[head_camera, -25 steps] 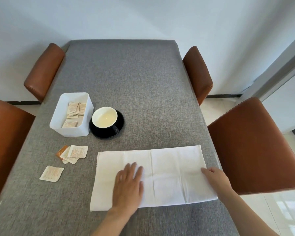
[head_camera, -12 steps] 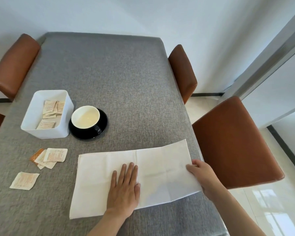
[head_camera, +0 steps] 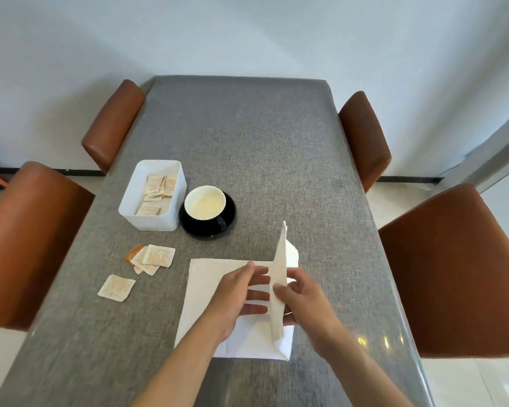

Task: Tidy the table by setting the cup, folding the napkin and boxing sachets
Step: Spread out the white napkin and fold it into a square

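Napkin (head_camera: 212, 289): white, on the grey table (head_camera: 247, 148), right half raised on edge.
Left hand (head_camera: 241, 295): flat on the napkin, fingers spread, grip wide.
Right hand (head_camera: 300, 301): grip pinching the raised flap.
Cup (head_camera: 205, 202): on black saucer (head_camera: 200, 229), beside white box (head_camera: 147, 220).
Sachets: some in the box (head_camera: 156, 190); loose ones (head_camera: 152, 258) left of the napkin.

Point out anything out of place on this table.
Loose sachets lie scattered on the tablecloth near the white box, one apart from the rest, not boxed. The napkin is half-folded. Nothing looks spilled or damaged.
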